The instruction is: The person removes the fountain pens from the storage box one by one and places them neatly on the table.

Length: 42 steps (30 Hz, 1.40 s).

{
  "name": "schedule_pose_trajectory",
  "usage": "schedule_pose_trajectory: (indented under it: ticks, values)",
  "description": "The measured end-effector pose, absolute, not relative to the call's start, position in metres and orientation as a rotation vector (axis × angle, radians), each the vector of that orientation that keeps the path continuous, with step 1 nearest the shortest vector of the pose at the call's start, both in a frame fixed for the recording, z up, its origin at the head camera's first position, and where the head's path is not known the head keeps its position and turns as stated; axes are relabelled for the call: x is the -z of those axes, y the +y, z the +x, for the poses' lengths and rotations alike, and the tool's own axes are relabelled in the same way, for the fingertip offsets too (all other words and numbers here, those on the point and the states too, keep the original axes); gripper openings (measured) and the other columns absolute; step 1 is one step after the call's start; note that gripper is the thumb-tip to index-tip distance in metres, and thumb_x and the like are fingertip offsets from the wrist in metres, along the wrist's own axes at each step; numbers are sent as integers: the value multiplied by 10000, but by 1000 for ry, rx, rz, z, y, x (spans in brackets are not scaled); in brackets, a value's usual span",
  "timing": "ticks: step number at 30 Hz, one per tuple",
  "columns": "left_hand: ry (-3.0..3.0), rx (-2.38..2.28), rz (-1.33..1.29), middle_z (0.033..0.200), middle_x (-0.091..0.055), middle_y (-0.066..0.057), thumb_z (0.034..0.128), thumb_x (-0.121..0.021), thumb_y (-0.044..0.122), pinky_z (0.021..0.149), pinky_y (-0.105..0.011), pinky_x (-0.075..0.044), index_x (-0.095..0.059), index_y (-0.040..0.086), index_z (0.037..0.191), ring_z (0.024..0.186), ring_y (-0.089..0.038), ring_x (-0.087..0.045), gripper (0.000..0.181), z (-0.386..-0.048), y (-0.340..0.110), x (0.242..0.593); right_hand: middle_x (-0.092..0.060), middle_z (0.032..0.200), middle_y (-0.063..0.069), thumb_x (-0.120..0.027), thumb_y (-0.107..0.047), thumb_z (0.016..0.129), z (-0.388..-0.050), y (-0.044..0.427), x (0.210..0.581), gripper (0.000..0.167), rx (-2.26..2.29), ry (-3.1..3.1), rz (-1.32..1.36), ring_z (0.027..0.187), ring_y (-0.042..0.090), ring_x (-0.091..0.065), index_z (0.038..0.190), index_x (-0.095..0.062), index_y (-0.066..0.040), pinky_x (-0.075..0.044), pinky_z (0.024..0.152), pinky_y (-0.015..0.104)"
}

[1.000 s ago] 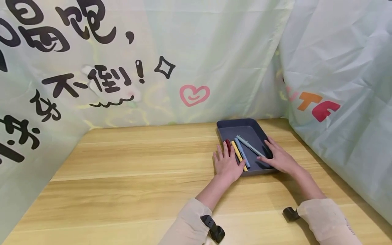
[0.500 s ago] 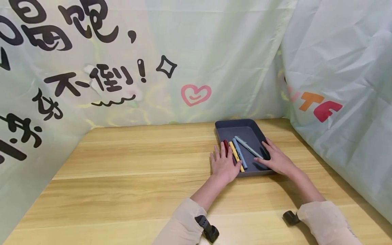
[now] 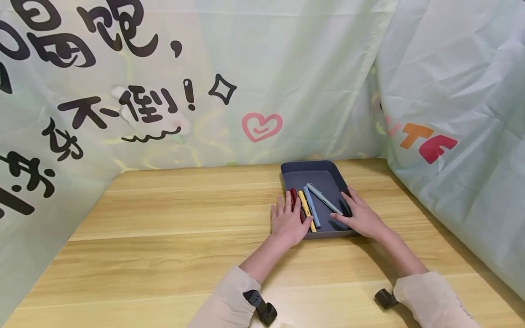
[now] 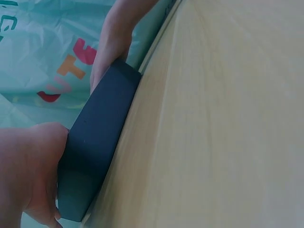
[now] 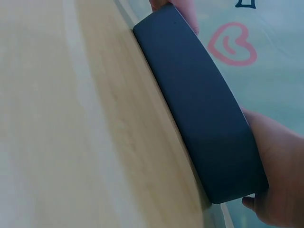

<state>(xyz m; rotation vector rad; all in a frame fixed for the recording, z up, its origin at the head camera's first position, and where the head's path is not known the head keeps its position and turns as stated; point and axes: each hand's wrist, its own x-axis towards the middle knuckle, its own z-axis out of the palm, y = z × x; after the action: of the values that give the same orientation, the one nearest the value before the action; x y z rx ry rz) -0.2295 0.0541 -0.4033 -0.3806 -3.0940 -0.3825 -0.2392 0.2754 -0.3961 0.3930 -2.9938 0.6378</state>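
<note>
The dark tray (image 3: 309, 180) holds red, yellow and blue pens (image 3: 306, 210).

The left hand (image 3: 288, 226), back upward, has spread fingers (image 3: 280, 208); the right hand (image 3: 365, 219) has its thumb (image 3: 341, 219) apart.

The right hand (image 5: 280, 164) holds a dark tray (image 5: 202, 102) on the wooden table (image 5: 104, 109).
</note>
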Motion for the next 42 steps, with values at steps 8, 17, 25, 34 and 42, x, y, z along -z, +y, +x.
schedule_pose_trajectory:
  ticks: [8, 17, 25, 34, 42]
  values:
    - [-3094, 378, -405, 1529, -28, -79, 931, -298, 579, 1070, -515, -85, -232, 193, 1475, 1362, -350, -30, 670, -226, 36, 403, -73, 1474, 278, -583, -522, 838, -236, 261, 398, 890, -675, -2973, 418, 1283, 493, -165, 1404, -261, 85, -233, 975, 613]
    - [-3080, 444, -430, 1528, -28, -85, 936, -323, 557, 1068, -523, -75, -244, 181, 1471, 1360, -359, -33, 659, -224, 21, 403, -89, 1466, 288, -577, -531, 835, -232, 248, 400, 882, -669, -2952, 407, 1278, 492, -186, 1388, -293, 94, -248, 974, 605]
    - [-3086, 456, -457, 1526, -28, -95, 939, -320, 553, 1067, -527, -72, -243, 173, 1471, 1358, -363, -23, 658, -221, 7, 401, -61, 1483, 259, -564, -557, 830, -227, 240, 398, 870, -698, -2984, 426, 1291, 477, -174, 1395, -316, 56, -259, 965, 612]
    - [-3074, 458, -483, 1525, -54, -101, 942, -327, 540, 1062, -537, -84, -259, 151, 1466, 1356, -373, -37, 656, -221, -7, 401, -39, 1490, 246, -580, -558, 818, -223, 234, 395, 873, -712, -3004, 478, 1290, 481, -175, 1408, -313, 27, -271, 954, 619]
    - [-3084, 483, -488, 1526, -43, -94, 944, -317, 544, 1065, -531, -68, -252, 146, 1467, 1354, -376, -37, 660, -217, -19, 399, -57, 1489, 242, -583, -532, 828, -221, 230, 396, 842, -711, -2982, 568, 1294, 465, -182, 1402, -327, 28, -278, 953, 613]
